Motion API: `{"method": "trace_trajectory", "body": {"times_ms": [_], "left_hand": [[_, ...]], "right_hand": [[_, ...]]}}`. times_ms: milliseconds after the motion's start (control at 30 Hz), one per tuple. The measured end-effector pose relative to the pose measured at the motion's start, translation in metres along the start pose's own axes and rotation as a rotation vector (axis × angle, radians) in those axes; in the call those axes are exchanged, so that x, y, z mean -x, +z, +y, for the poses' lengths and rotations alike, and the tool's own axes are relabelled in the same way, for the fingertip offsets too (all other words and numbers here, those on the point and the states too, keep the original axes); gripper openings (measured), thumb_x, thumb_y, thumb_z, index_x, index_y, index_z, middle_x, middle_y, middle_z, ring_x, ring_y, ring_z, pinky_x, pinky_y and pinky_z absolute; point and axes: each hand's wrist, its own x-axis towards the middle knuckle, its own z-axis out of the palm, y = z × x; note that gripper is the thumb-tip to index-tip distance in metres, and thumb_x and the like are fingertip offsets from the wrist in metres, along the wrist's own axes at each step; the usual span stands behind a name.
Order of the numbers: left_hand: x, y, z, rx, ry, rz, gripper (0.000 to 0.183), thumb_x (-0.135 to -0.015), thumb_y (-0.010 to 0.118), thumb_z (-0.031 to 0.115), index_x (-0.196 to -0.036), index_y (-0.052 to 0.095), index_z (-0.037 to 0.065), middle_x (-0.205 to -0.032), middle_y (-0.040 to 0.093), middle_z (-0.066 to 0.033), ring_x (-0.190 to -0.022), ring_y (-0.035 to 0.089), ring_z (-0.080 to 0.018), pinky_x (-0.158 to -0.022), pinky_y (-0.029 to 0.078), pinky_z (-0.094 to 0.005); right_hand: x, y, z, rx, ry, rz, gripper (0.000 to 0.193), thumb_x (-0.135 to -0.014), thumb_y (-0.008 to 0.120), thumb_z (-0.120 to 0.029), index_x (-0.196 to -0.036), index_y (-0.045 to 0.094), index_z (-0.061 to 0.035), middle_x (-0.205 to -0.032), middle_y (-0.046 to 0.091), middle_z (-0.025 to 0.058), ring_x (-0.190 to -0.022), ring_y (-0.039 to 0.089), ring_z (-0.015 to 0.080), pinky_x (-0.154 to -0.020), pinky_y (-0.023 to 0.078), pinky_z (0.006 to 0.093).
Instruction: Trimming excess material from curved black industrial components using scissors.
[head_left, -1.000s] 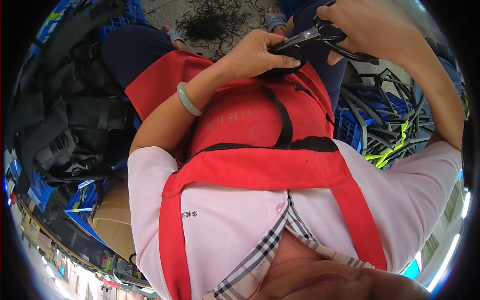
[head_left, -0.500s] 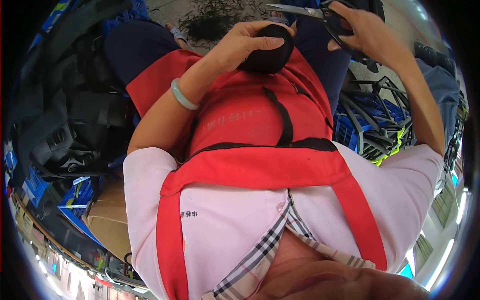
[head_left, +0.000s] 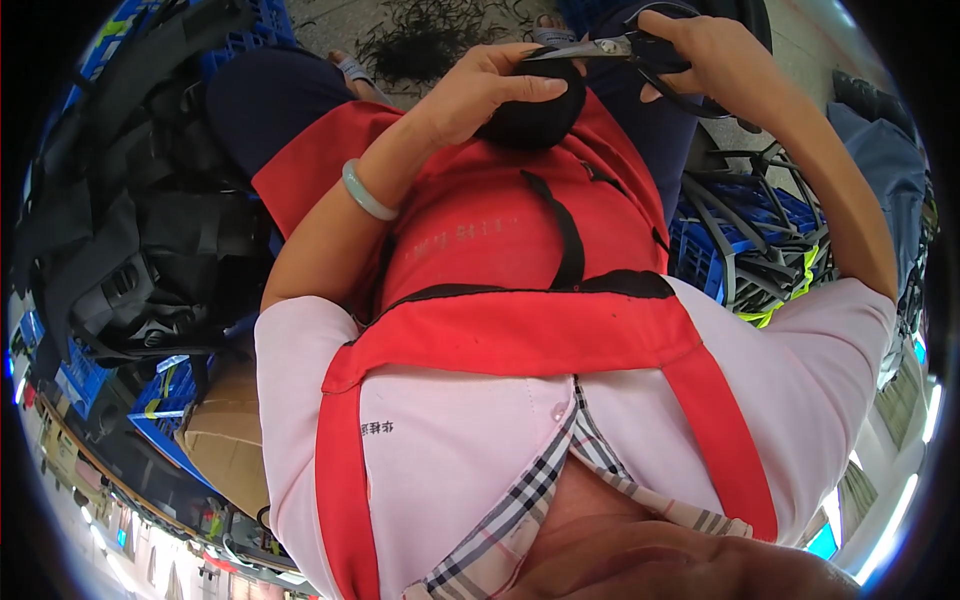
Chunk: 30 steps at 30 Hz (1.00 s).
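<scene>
My left hand [head_left: 480, 92] is closed round a rounded black cup-shaped piece [head_left: 540, 115], its thumb lying across the near face. What exactly the piece is I cannot make out. My right hand [head_left: 715, 62] grips a pair of scissors [head_left: 600, 48] by the dark handles, fingers through the loops. The silver blades point left and lie over the top edge of the black piece, close to the left fingertips. Whether the blades touch it I cannot tell. Both hands are above the lap of my red apron [head_left: 470, 200].
Black trimmings [head_left: 420, 40] lie scattered on the floor beyond my knees. To the left are heaped black moulded parts [head_left: 140, 260] and a cardboard box [head_left: 225, 430]. On the right a blue crate [head_left: 700, 250] holds black straps or frames.
The scissors have moved left and down, so the blades now reach the top of the black piece. My left hand keeps its hold on the piece almost unmoved.
</scene>
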Motion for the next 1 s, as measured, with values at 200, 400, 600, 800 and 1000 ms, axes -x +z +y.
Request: {"method": "trace_trajectory", "body": {"times_ms": [200, 400, 600, 800, 1000], "left_hand": [[-0.002, 0.000, 0.000, -0.013, 0.004, -0.022, 0.028, -0.081, 0.069, 0.016, -0.106, 0.066, 0.004, -0.095, 0.063, 0.0002, -0.089, 0.055, -0.0083, -0.083, 0.042, -0.0211], [0.000, 0.000, -0.004, 0.003, -0.042, 0.008, 0.028, -0.080, 0.071, 0.017, -0.106, 0.066, 0.005, -0.093, 0.063, 0.0005, -0.084, 0.056, -0.0073, -0.079, 0.044, -0.0207], [-0.003, 0.001, -0.005, -0.029, -0.011, 0.018, 0.032, -0.078, 0.073, 0.015, -0.108, 0.065, 0.004, -0.097, 0.064, -0.0010, -0.089, 0.057, -0.0082, -0.082, 0.043, -0.0208], [0.001, -0.006, -0.008, 0.072, -0.042, 0.049, 0.034, -0.079, 0.071, 0.011, -0.110, 0.063, 0.000, -0.099, 0.065, -0.0036, -0.092, 0.058, -0.0093, -0.084, 0.044, -0.0216], [-0.004, -0.020, 0.000, 0.211, 0.044, 0.132, 0.026, -0.084, 0.065, 0.009, -0.110, 0.063, 0.002, -0.097, 0.066, -0.0044, -0.089, 0.063, -0.0120, -0.081, 0.049, -0.0246]], "right_hand": [[-0.015, 0.001, 0.019, -0.458, -0.961, 0.721, 0.038, -0.074, 0.070, -0.029, -0.092, 0.050, -0.0029, -0.068, 0.058, 0.0175, -0.070, 0.061, 0.0346, -0.062, 0.047, 0.0423], [-0.001, -0.057, -0.042, 0.376, 0.025, -0.102, 0.033, -0.073, 0.069, -0.026, -0.089, 0.051, -0.0032, -0.067, 0.058, 0.0153, -0.070, 0.062, 0.0319, -0.059, 0.047, 0.0412], [-0.012, -0.040, -0.017, 0.379, -0.344, 0.242, 0.033, -0.072, 0.067, -0.026, -0.089, 0.053, -0.0009, -0.062, 0.058, 0.0146, -0.060, 0.061, 0.0315, -0.055, 0.047, 0.0415], [-0.011, -0.049, -0.032, 0.248, -0.159, 0.010, 0.030, -0.074, 0.066, -0.025, -0.088, 0.055, -0.0003, -0.067, 0.059, 0.0181, -0.066, 0.061, 0.0331, -0.059, 0.047, 0.0423], [-0.010, 0.022, 0.007, -0.201, -0.088, 0.406, 0.054, -0.068, 0.077, -0.032, -0.103, 0.046, -0.0057, -0.079, 0.057, 0.0137, -0.075, 0.058, 0.0336, -0.062, 0.043, 0.0405]]}}
